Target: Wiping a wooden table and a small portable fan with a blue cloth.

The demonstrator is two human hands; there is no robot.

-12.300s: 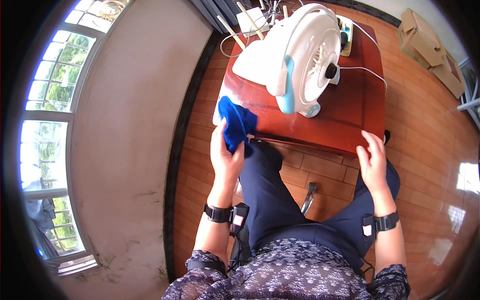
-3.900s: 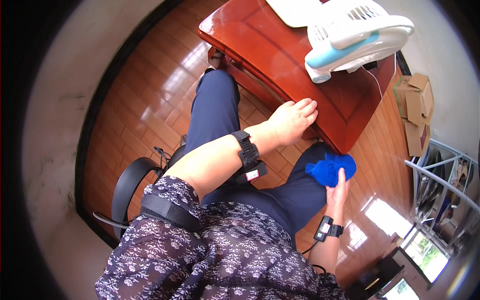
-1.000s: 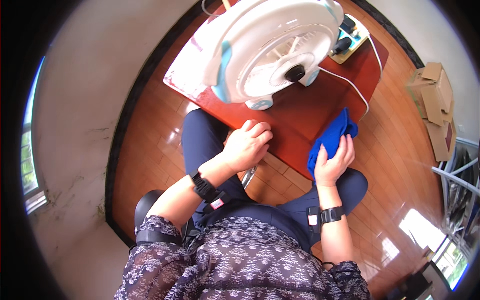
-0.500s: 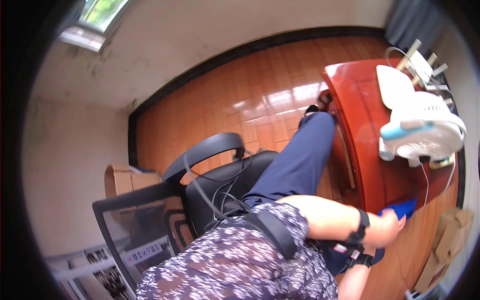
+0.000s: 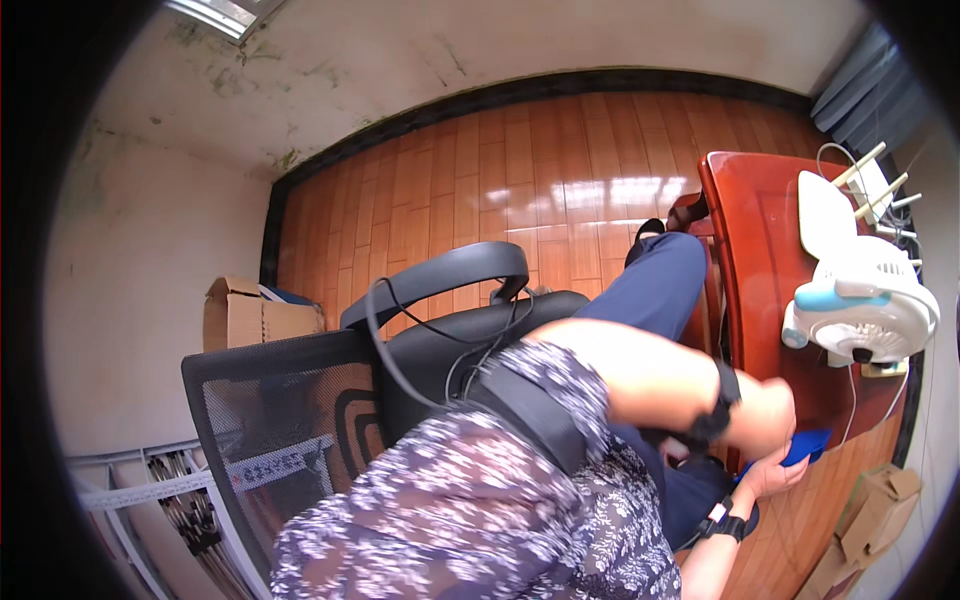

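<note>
Several risks surround the red table point(image 5: 765, 235). The black office chair point(image 5: 425, 350), if swivelled, might tug the loose cables point(image 5: 371, 325) looping by its armrest. The white fan point(image 5: 868, 312) on the tabletop could tip if something pulls its thin white cord point(image 5: 853, 400), which hangs near the hands. The left hand point(image 5: 762, 418) reaches across, close over the right hand point(image 5: 775, 474), so the two could bump. The right hand holds the blue cloth point(image 5: 810, 445) at the table's corner; a loose grip could drop it to the floor.

Much is obscured. The patterned blouse point(image 5: 430, 500) covers part of the chair and runs off the lower edge. The left hand is blurred, so I cannot tell whether its fingers are spread, curled or touching cloth. The fingers and left hand hide some cloth, leaving its full shape unclear.
</note>
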